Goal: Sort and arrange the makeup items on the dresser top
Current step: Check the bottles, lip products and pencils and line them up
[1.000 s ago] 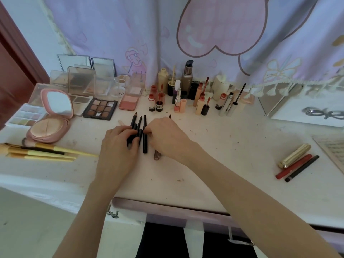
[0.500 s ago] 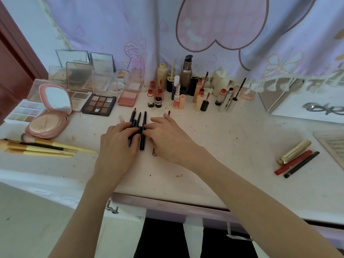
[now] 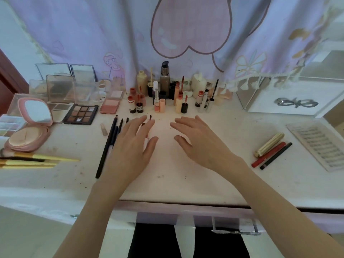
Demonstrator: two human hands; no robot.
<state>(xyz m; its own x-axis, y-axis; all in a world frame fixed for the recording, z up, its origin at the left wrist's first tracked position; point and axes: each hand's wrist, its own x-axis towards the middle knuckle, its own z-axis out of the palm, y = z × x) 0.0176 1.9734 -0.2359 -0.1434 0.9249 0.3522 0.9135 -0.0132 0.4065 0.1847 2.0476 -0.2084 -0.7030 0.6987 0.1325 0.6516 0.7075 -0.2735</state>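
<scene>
Head view of a white, smudged dresser top (image 3: 186,174) with two bare hands hovering palm-down over its middle, well apart from each other. The left hand (image 3: 133,146) has straight, spread fingers and grips nothing; beneath and just left of it lies a loose row of slim black pencils and wands (image 3: 109,144), roughly parallel and pointing away from the person, some partly hidden by the fingers. A red-tipped applicator (image 3: 150,117) shows between the left fingertips. The right hand (image 3: 200,140) is likewise relaxed, fingers extended, holding nothing, over bare surface. A short beige stick (image 3: 103,129) lies left of the pencils. At far left, an open round pink compact (image 3: 30,127) shows its mirror and a powder puff, with yellow-handled brushes (image 3: 37,161) laid flat in front of it. Behind these stand clear-lidded palettes (image 3: 59,88); a black nine-pan eyeshadow palette (image 3: 81,114) in brown tones and a square pink blush pan (image 3: 109,107) lie flat nearby. Along the back edge, a cluster of upright bottles and tubes (image 3: 165,94) includes a tall pump bottle (image 3: 165,77) with a dark cap, cream bottles, and small lip-gloss tubes with wands standing in them. At right, a ribbed gold lipstick tube (image 3: 270,145), a red pencil (image 3: 269,154) and a black pencil (image 3: 276,155) lie side by side on a diagonal. A mirrored box (image 3: 279,101) with a metal bow sits at far right, under a lilac curtain (image 3: 111,34) with a pink heart.
</scene>
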